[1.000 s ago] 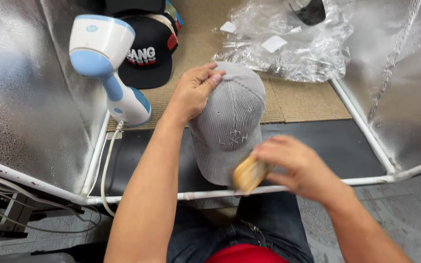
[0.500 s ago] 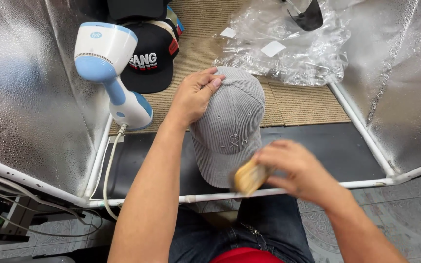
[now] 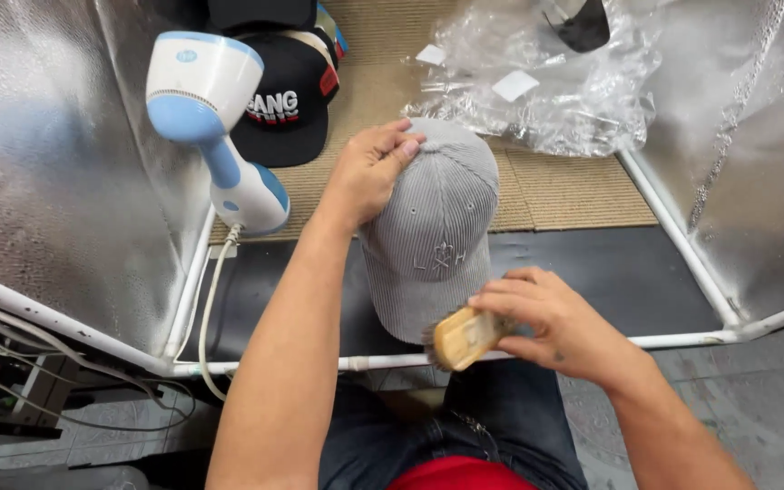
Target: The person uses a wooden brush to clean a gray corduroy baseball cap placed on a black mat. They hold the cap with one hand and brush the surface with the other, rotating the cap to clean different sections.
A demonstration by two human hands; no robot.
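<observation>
Lying lengthwise, grey cap (image 3: 433, 227), brim apparently toward wearer, right hand (image 3: 551, 322) brushing

Your work surface is a woven tan mat (image 3: 555, 186) with a black mat (image 3: 610, 272) laid along its near edge, framed by white tubing (image 3: 673, 222). On the tan mat lie a black cap (image 3: 288, 104), a blue-and-white handheld steamer (image 3: 220, 136) and crumpled clear plastic bags (image 3: 555, 82). Your grey corduroy cap (image 3: 437, 227) sits across both mats.

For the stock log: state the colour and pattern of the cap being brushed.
Grey cap, fine ribbed stripes; head view.
</observation>
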